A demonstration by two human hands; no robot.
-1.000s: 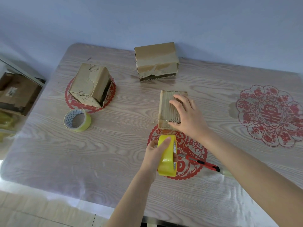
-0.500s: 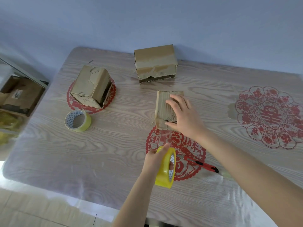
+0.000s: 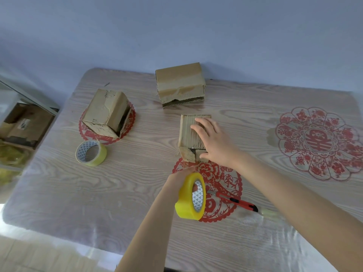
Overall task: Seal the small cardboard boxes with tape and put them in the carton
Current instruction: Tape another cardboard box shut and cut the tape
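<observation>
Pale blue-grey wall (image 3: 176, 26) at the back, and in front of it a rounded-corner table (image 3: 137, 183) with light wood grain under a glossy clear cover (you can see glare along the near edge). Three lacy red paper-cut rounds are stuck on it, the biggest flower-shaped one (image 3: 318, 143) way over on the right. The small cardboard box (image 3: 188, 132) sits mid-table, just touching the far edge of the centre paper-cut, ribbed corrugated top facing up and its near end flaps looking ragged. The right hand (image 3: 216, 143) lies flat on top of it, fingers spread and fairly straight, thumb down against the near end face, so pressing rather than grabbing. The left hand (image 3: 180, 178) is wrapped around a fat yellow tape roll (image 3: 188, 201), held on edge just in front of the box, with a finger poking through the printed cardboard core. A red utility knife (image 3: 235, 201) lies flat on the table right beside that roll. Farther back there's a taped-up box (image 3: 179, 83) with torn brown tape along its front, and to the left a tilted box (image 3: 104, 112) lies on another red round with one end open. A spare roll (image 3: 91, 153) lies flat near that one. Off the table's left edge, lower down, sits a brown carton (image 3: 25, 124).
</observation>
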